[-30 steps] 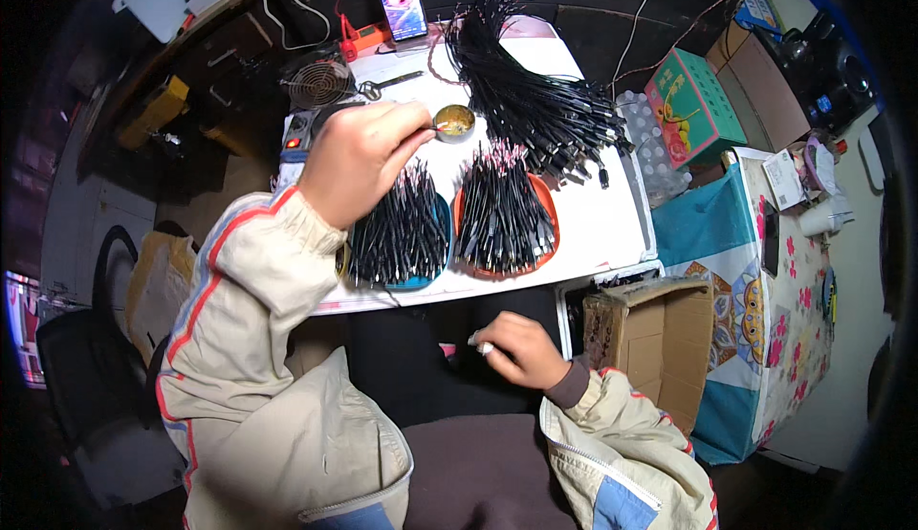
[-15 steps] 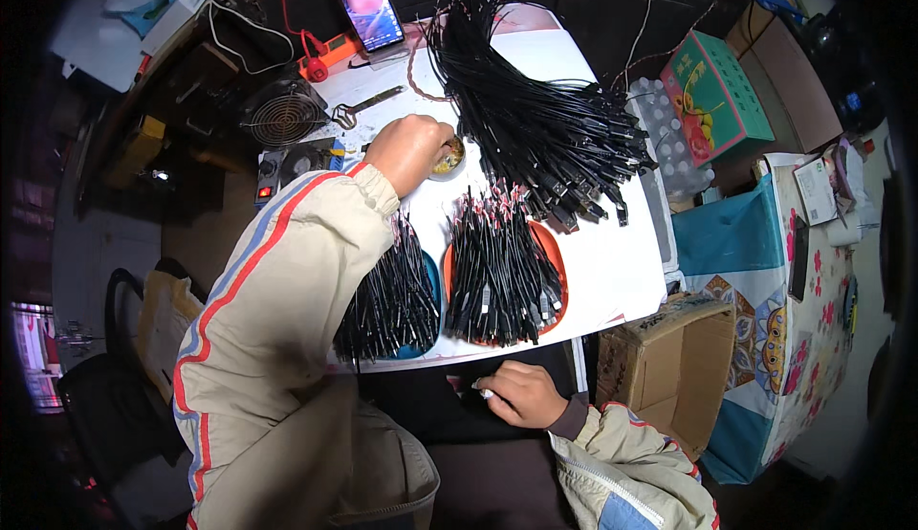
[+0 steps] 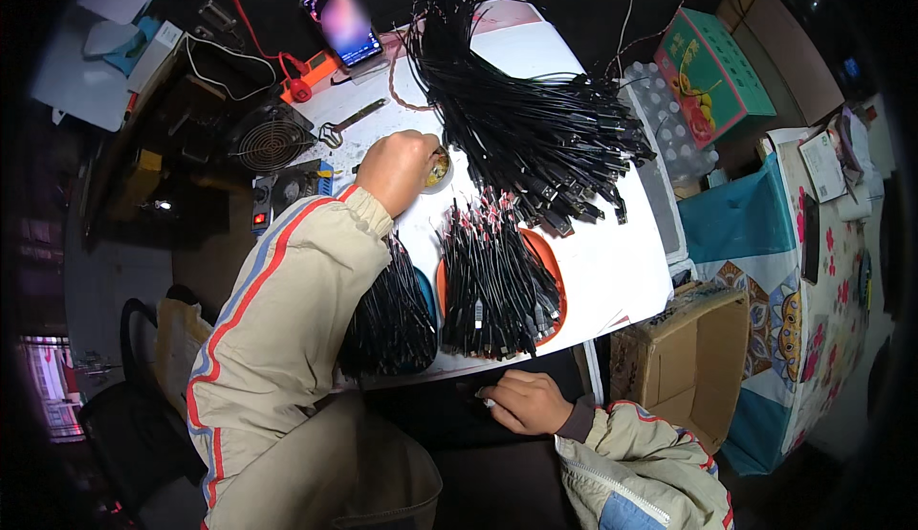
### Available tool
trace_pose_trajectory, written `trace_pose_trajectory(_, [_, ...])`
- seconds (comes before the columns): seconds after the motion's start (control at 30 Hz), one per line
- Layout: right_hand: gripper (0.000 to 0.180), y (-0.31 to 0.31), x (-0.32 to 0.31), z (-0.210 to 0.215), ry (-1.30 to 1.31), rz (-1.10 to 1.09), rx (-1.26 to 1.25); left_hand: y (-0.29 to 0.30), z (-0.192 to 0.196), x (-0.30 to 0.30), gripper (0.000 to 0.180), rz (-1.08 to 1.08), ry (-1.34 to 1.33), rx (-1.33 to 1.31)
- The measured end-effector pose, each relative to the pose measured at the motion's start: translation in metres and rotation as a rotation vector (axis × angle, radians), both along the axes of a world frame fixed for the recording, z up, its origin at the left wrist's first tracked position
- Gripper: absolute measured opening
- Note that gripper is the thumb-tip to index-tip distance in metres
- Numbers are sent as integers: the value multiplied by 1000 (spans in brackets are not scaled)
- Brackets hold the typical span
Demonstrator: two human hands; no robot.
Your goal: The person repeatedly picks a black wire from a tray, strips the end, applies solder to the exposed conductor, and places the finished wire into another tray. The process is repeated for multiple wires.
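My left hand (image 3: pixel 397 172) is closed, knuckles up, over the near-left side of a small round tin (image 3: pixel 439 182) with yellowish stuff inside. Whatever its fingers grip is hidden. Low over my lap, just off the table's front edge, my right hand (image 3: pixel 528 402) has its fingers curled together; a small whitish bit shows at the fingertips, too small to name. Black cables with stripped reddish ends lie in two bunches: one on an orange tray (image 3: pixel 549 260), the other on a blue tray (image 3: pixel 427 293), partly behind my left sleeve. A larger cable bundle (image 3: pixel 535 128) spreads across the table's far side.
A lit phone (image 3: pixel 356 44) stands at the back beside an orange power strip (image 3: pixel 308 75). Left of the white table (image 3: pixel 612 276) are a round fan grille (image 3: pixel 272 145) and a switched box (image 3: pixel 261 216). An open cardboard box (image 3: pixel 681 377) sits at the right, below a cloth-covered table (image 3: pixel 736 224).
The whole view has shifted slightly. My left hand stays at the tin, and my right hand remains low over my lap with its fingers curled.
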State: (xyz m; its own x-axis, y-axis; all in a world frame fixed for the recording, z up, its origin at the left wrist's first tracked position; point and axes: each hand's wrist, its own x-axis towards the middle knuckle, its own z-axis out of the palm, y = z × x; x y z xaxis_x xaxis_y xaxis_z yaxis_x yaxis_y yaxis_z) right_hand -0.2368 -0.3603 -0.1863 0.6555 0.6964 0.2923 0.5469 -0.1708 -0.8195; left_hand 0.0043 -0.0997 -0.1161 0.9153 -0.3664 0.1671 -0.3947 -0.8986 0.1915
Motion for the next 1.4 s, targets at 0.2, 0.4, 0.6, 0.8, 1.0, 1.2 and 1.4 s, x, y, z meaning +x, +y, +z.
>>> trace_pose_trajectory(0.2, [25,-1,0,0,6,-1,-12,-4,2,-3,11,14,-6,-1])
trace_pose_trajectory(0.4, [21,-3,-1,3,-27,-30,-24,4,20,-16,12,-17,-48,-61])
trace_pose_trajectory(0.6, [22,-1,-3,4,-68,-30,-37,18,51,-59,9,-53,-192,-185])
trace_pose_trajectory(0.8, [21,3,-6,4,-89,-52,-27,43,75,-107,7,-16,-301,-239])
trace_pose_trajectory(1.0, [20,7,-6,6,-99,-48,-44,105,69,-124,9,180,-325,-257])
trace_pose_trajectory(1.2, [21,10,-5,7,-104,-38,-87,158,43,-111,8,240,-304,-113])
trace_pose_trajectory(1.4, [20,12,-4,7,-115,-47,-71,175,37,-96,9,258,-223,-65])
